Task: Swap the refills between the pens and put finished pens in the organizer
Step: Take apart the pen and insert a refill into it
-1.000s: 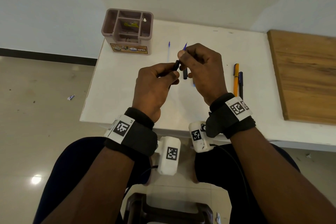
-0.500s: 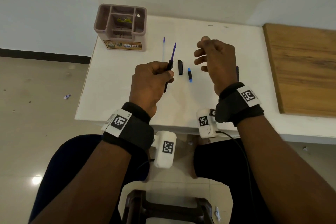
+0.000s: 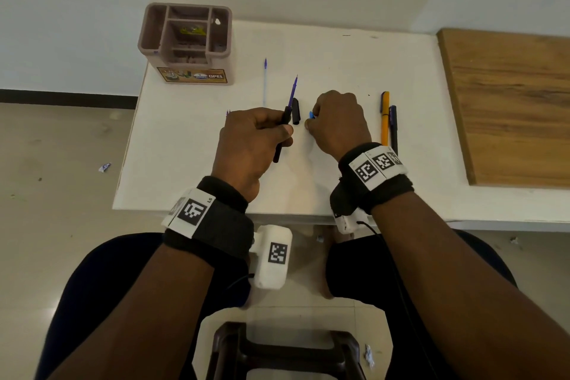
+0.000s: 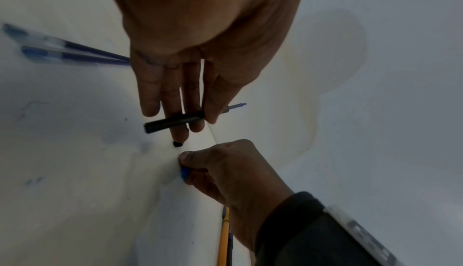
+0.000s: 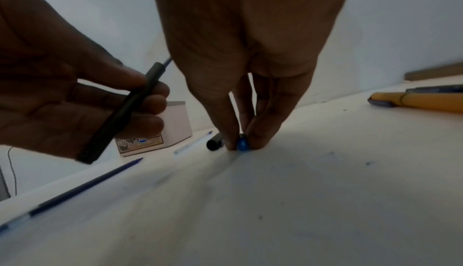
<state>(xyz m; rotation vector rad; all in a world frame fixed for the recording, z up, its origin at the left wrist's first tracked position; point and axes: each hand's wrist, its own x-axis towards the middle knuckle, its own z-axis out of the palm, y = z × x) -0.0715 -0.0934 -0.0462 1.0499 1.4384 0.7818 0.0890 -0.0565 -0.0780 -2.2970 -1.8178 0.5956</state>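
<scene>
My left hand (image 3: 282,133) grips a black pen barrel (image 3: 285,117) with a purple-blue refill (image 3: 293,89) sticking out of its far end; the barrel (image 5: 120,112) is held above the table. My right hand (image 3: 311,126) is down on the white table (image 3: 339,65), its thumb and fingers pinching a small blue pen piece (image 5: 242,144) that lies there. A short black pen piece (image 3: 296,111) lies between the two hands. The brown organizer (image 3: 185,40) stands at the far left corner.
A clear refill with a blue tip (image 3: 264,83) lies beyond my left hand. A dark blue refill (image 5: 87,183) lies to the left. An orange pen (image 3: 384,117) and a dark pen (image 3: 393,126) lie right of my right hand. A wooden board (image 3: 509,108) adjoins the table.
My right hand let go of the black piece, which now lies on the table, and came down to pinch the blue piece. The left hand kept the barrel and sank slightly.
</scene>
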